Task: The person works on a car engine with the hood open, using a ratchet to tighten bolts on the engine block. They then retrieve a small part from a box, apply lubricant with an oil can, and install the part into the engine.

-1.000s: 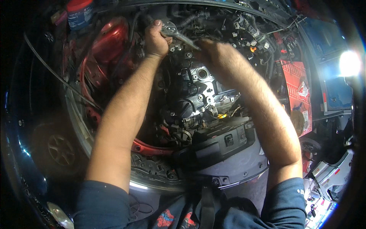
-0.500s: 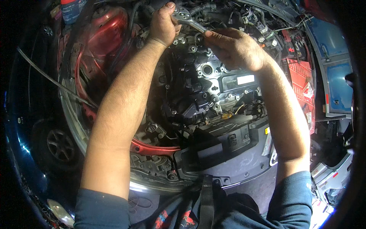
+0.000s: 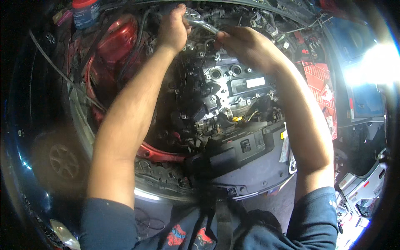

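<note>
Over the open engine bay, the left hand (image 3: 173,31) has its grip wrapped around the head end of a silver ratchet wrench (image 3: 200,21), while the right hand (image 3: 243,43) clasps the handle's other end, fingers curled over it. Below them, the engine cover (image 3: 233,83) carries a small white rectangular label (image 3: 255,82). A red-capped blue container (image 3: 85,11) stands at upper left, and a red placard (image 3: 321,89) lies to the right.

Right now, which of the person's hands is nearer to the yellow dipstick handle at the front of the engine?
Right. The right hand is at the back of the engine, above the yellow dipstick handle; the left hand grips the ratchet farther back and to the left.
</note>
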Demonstrator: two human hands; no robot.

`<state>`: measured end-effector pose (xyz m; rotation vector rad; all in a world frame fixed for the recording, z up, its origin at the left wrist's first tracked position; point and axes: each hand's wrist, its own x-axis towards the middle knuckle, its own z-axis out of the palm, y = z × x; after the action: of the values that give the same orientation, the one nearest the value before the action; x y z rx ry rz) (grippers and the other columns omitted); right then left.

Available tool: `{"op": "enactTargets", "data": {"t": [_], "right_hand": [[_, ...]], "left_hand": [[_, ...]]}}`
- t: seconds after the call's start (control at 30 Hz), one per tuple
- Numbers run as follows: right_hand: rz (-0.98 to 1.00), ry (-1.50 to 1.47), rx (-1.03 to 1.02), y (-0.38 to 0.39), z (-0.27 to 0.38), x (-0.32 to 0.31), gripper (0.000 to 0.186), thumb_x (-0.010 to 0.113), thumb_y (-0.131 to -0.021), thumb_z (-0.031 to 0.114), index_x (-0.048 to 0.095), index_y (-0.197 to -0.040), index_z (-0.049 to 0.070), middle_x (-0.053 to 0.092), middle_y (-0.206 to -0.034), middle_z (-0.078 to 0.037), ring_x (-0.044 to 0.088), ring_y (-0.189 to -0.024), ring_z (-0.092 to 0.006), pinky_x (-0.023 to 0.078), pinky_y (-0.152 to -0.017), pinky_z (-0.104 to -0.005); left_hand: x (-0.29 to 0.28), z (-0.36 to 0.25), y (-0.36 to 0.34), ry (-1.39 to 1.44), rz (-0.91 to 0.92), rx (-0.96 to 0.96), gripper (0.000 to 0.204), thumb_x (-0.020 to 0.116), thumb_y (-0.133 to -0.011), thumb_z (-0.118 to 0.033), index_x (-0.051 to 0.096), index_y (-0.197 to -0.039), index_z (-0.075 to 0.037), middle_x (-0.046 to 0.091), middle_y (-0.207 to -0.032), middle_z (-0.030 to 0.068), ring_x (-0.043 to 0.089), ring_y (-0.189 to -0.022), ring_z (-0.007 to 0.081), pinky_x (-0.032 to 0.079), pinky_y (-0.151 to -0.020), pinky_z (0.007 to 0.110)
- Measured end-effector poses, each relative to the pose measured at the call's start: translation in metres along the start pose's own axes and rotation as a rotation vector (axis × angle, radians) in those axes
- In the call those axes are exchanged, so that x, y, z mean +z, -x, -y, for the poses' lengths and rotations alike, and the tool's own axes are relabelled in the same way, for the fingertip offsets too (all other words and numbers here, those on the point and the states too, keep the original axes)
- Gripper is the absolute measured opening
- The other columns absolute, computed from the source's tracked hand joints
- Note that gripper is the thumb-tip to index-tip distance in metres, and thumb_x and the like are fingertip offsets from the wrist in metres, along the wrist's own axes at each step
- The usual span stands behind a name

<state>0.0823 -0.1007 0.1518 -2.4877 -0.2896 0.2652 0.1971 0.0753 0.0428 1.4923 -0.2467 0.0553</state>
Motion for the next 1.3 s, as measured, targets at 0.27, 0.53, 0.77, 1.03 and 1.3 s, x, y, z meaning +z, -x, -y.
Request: {"op": "enactTargets", "data": {"t": [0.27,0.53,0.77,1.03,1.3], "right_hand": [[-0.058,-0.129,0.094,0.101,0.018,0.079,0.04,0.05,-0.099,0.035,0.06,-0.104,-0.003,0.065,-0.087,-0.026,0.065,-0.088,-0.0408,0.049,-0.074,-0.0462],[-0.063,-0.215,0.268,0.126,0.029,0.142,0.032,0.05,-0.1,0.033,0.055,-0.098,0.001,0.06,-0.077,-0.026,0.064,-0.08,-0.042,0.05,-0.07,-0.0482],[-0.218,0.397,0.017,0.078,-0.021,0.074,0.041,0.049,-0.098,0.042,0.062,-0.096,0.004,0.067,-0.084,-0.019,0.066,-0.084,-0.038,0.052,-0.07,-0.0461],[0.297,-1.136,0.474,0.1,0.012,0.108,0.031,0.049,-0.101,0.041,0.055,-0.097,0.011,0.039,-0.062,0.007,0.036,-0.049,-0.0054,0.025,-0.042,-0.0232],[0.088,-1.183,0.323,0.109,0.015,0.136,0.036,0.046,-0.102,0.041,0.051,-0.083,0.01,0.04,-0.06,0.007,0.035,-0.047,-0.0046,0.027,-0.041,-0.0239]], "left_hand": [[-0.013,0.02,0.12,0.329,0.194,-0.244,0.039,0.044,-0.093,-0.042,0.06,-0.088,-0.007,0.056,-0.064,0.002,0.051,-0.052,0.0129,0.041,-0.049,0.027],[-0.026,0.03,0.131,0.165,0.555,0.192,0.051,0.043,-0.089,-0.044,0.06,-0.069,0.0,0.06,-0.063,0.0055,0.055,-0.059,0.0157,0.043,-0.058,0.031],[0.002,0.023,0.119,-0.016,0.054,0.028,0.054,0.042,-0.093,-0.044,0.064,-0.072,0.001,0.062,-0.06,0.0075,0.058,-0.055,0.017,0.044,-0.056,0.032],[-0.016,0.039,0.123,0.381,0.252,-0.043,0.041,0.045,-0.09,-0.039,0.063,-0.081,-0.004,0.062,-0.071,0.005,0.058,-0.062,0.0153,0.047,-0.061,0.031],[-0.038,0.085,0.11,0.287,0.371,0.043,0.044,0.039,-0.096,-0.035,0.065,-0.085,-0.001,0.062,-0.076,0.0061,0.06,-0.078,0.017,0.047,-0.078,0.031]]}}
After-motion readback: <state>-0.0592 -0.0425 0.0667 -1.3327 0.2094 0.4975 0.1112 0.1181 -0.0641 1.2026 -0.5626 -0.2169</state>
